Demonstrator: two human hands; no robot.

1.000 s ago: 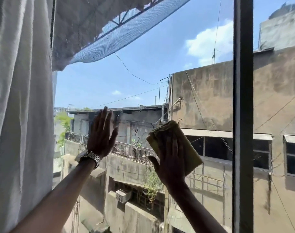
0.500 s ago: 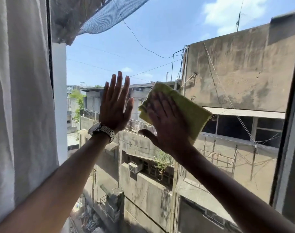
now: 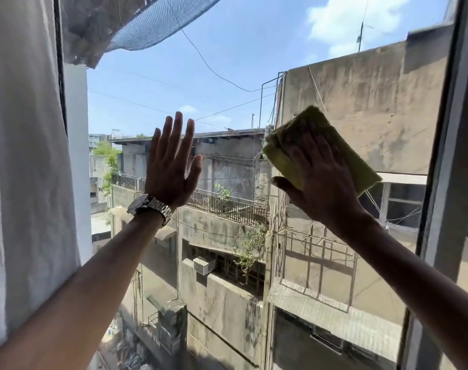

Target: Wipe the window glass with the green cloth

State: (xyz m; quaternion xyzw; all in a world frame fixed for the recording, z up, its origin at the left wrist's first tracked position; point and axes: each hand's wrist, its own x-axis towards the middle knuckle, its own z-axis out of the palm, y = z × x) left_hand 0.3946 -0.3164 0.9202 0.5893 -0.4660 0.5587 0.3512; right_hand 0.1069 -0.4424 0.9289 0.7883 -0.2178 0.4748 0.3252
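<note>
The window glass (image 3: 240,62) fills the middle of the view, with buildings and sky behind it. My right hand (image 3: 320,180) lies flat on a folded green cloth (image 3: 360,169) and presses it against the pane at mid height, right of centre. The cloth sticks out above and to the right of the fingers. My left hand (image 3: 171,166) rests flat on the glass to the left, fingers spread and pointing up, holding nothing. A metal watch (image 3: 150,206) sits on that wrist.
A white curtain (image 3: 22,156) hangs along the left side, next to my left forearm. A dark window frame post (image 3: 448,156) runs down the right edge of the pane, close to the cloth. Blue netting (image 3: 158,20) hangs outside at the top left.
My right hand has slid the cloth to the right across the glass, away from my left hand. The view has shifted, and the left hand stays flat on the pane.
</note>
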